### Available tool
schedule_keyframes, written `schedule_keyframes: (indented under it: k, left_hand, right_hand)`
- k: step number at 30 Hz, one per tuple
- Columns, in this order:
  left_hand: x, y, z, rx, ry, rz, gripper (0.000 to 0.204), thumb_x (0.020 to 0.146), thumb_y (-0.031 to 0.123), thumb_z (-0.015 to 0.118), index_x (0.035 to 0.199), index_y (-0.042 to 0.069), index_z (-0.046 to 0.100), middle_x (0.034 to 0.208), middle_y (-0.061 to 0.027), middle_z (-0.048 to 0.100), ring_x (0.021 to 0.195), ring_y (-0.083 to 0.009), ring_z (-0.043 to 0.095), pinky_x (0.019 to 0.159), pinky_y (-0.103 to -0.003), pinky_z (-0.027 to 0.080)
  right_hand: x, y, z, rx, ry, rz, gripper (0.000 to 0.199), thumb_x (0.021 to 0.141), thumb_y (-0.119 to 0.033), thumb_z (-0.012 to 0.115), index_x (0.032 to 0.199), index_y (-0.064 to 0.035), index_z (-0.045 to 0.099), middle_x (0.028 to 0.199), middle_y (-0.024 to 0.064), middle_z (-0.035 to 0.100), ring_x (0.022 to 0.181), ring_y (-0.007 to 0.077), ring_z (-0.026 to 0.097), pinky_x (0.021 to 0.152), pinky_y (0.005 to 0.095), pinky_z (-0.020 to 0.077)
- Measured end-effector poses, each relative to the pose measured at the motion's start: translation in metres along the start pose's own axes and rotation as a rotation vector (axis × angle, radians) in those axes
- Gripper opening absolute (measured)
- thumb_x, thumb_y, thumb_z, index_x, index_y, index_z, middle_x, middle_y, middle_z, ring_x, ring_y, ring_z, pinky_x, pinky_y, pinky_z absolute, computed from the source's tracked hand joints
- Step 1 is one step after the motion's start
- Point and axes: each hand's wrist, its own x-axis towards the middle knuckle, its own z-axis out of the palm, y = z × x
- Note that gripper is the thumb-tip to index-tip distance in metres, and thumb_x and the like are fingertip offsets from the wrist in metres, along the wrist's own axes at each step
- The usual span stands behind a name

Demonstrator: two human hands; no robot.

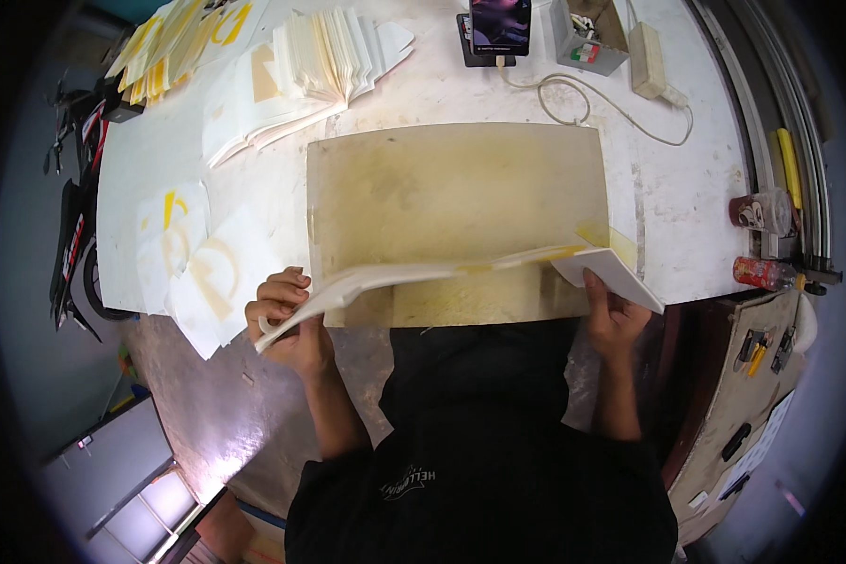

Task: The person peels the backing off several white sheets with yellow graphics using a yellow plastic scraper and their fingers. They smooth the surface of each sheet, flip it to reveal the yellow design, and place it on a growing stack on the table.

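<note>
Both my hands hold a white sheet (385,273) by its two ends, raised near the table's front edge and seen almost edge-on. My left hand (296,320) has its fingers closed around the curled left end. My right hand (616,315) pinches the right end, thumb on top, where a white flap angles down. Yellow patches show along the sheet's upper edge. Behind and below it lies a yellowish, stained rectangular board (451,188) on the white table. Whether the sheet is one layer or several, I cannot tell.
Loose white sheets with yellow marks (211,273) overhang the left front edge. Stacks of folded sheets (315,66) lie at the far left. A phone on a stand (500,28), a cable (620,108), a metal box (587,38), a cup (759,212) and a bottle (763,274) stand rightward.
</note>
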Motion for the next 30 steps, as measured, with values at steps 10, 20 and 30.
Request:
schedule_keyframes:
  k: [10, 20, 30]
  left_hand:
    - [-0.032, -0.031, 0.004, -0.143, -0.165, -0.335, 0.031, 0.076, 0.007, 0.088, 0.095, -0.001, 0.064, 0.095, -0.0142, 0.067, 0.106, -0.0308, 0.064, 0.102, -0.045, 0.047]
    - [-0.041, -0.038, 0.002, 0.034, -0.256, -0.225, 0.022, 0.08, -0.002, 0.082, 0.091, -0.001, 0.063, 0.099, -0.0166, 0.066, 0.101, -0.0303, 0.065, 0.096, -0.045, 0.051]
    - [-0.046, -0.025, 0.017, 0.126, -0.141, -0.259, 0.016, 0.089, 0.002, 0.076, 0.098, 0.0, 0.063, 0.102, -0.0158, 0.065, 0.103, -0.0288, 0.064, 0.097, -0.042, 0.051]
  right_hand:
    - [-0.003, 0.011, 0.014, -0.112, 0.016, 0.029, 0.016, 0.096, -0.002, 0.07, 0.11, 0.0068, 0.072, 0.095, 0.0115, 0.074, 0.086, 0.0162, 0.067, 0.079, 0.0278, 0.0524]
    - [0.0, 0.013, 0.015, -0.201, 0.024, 0.009, 0.017, 0.095, -0.004, 0.074, 0.108, 0.0056, 0.074, 0.098, 0.0131, 0.076, 0.088, 0.0183, 0.072, 0.079, 0.031, 0.0553]
    - [-0.006, 0.035, 0.011, -0.309, 0.004, -0.172, 0.011, 0.09, 0.0, 0.075, 0.099, 0.0061, 0.072, 0.087, 0.017, 0.071, 0.073, 0.0293, 0.069, 0.066, 0.0349, 0.0536]
